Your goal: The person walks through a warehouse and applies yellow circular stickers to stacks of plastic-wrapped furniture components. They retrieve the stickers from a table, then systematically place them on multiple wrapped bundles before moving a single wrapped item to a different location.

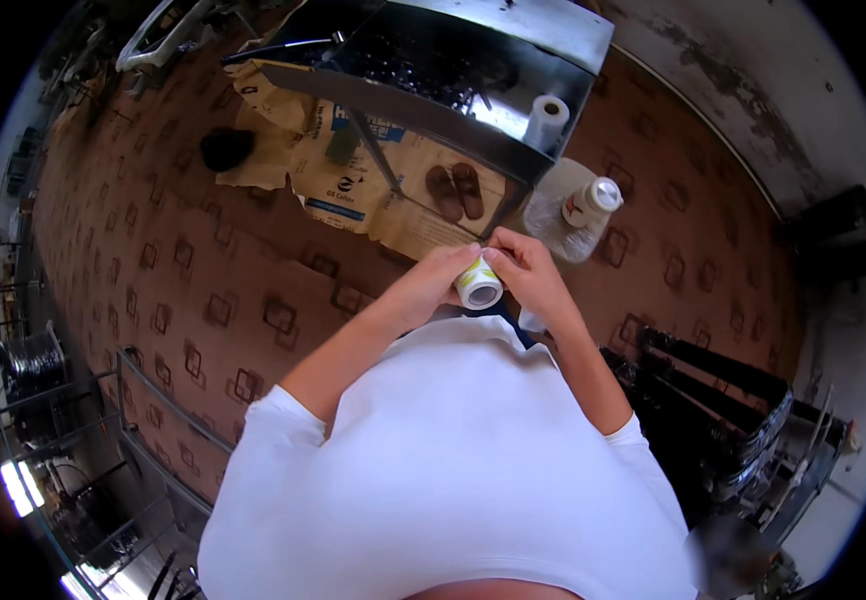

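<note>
Close in front of my white shirt I hold a small white roll with yellow-green marks [480, 284]. Its hollow round end faces up toward me. My left hand [431, 283] grips it from the left, fingers curled behind it. From the right, my right hand [527, 268] closes on its far edge, thumb bent over the top. Both sets of fingertips meet at that far edge; what they pinch there is too small to make out. Something pale [531, 321] shows just below my right hand, partly hidden by it.
Ahead stands a metal-topped table [513, 25] with many small dark parts and a white roll [549, 118]. Beneath lie brown slippers [455, 191] on paper sheeting [408, 225]. A white bottle [591, 202] stands at its right. Black racking [723, 400] is right, a metal frame [158, 455] left.
</note>
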Action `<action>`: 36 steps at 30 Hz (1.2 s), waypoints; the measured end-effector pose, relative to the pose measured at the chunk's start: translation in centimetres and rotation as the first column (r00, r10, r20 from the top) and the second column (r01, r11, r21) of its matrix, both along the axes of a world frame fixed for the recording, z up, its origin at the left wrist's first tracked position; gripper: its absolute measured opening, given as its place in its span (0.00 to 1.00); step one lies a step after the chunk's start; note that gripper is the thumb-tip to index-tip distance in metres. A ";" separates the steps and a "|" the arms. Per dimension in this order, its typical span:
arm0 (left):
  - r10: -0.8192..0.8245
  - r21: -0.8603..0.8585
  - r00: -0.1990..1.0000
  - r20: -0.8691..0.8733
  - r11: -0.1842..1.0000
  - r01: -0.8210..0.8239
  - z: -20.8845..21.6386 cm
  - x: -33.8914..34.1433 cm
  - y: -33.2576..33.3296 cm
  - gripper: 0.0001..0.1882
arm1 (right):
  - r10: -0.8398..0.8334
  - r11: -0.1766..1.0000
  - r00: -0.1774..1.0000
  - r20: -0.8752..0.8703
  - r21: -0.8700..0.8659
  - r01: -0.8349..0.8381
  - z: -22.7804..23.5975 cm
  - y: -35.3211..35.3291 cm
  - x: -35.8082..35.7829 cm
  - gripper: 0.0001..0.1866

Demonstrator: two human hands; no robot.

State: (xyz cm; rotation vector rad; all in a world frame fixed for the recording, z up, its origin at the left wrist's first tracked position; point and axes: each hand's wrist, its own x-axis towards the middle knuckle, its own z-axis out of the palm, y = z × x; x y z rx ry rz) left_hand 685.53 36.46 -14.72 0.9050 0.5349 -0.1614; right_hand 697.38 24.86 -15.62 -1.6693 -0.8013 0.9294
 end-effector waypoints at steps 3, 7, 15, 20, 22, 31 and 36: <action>0.164 -0.023 0.986 0.005 0.986 -0.164 -0.3 0.7 1.5 0.18 | 0.023 0.998 0.998 0.058 0.055 -0.026 0.5 2.9 0.9 0.10; 0.302 0.028 0.952 0.058 0.952 -0.304 0.0 2.3 3.3 0.17 | 0.050 0.997 0.994 0.102 0.062 -0.056 3.0 6.0 2.7 0.09; -0.147 0.742 0.943 0.298 0.658 -0.132 2.5 11.8 5.5 0.15 | 0.179 0.974 0.944 0.277 0.082 -0.209 5.0 5.1 12.4 0.13; -0.378 0.725 0.913 0.153 0.670 0.156 4.1 14.9 4.6 0.17 | 0.269 0.914 0.930 0.249 0.239 -0.328 0.9 3.3 14.4 0.20; -0.533 0.766 0.836 0.129 0.589 0.257 2.0 15.5 6.4 0.17 | 0.185 0.933 0.973 0.136 0.285 -0.218 0.1 3.5 13.8 0.16; -0.548 0.590 0.832 0.086 0.701 0.401 1.3 20.5 6.3 0.19 | -0.734 0.675 0.561 0.383 0.315 0.667 3.7 1.2 8.3 0.10; -0.498 0.476 0.866 -0.053 0.749 0.460 2.4 22.4 9.2 0.21 | -0.922 0.375 0.353 0.157 0.583 0.720 2.8 5.5 8.7 0.13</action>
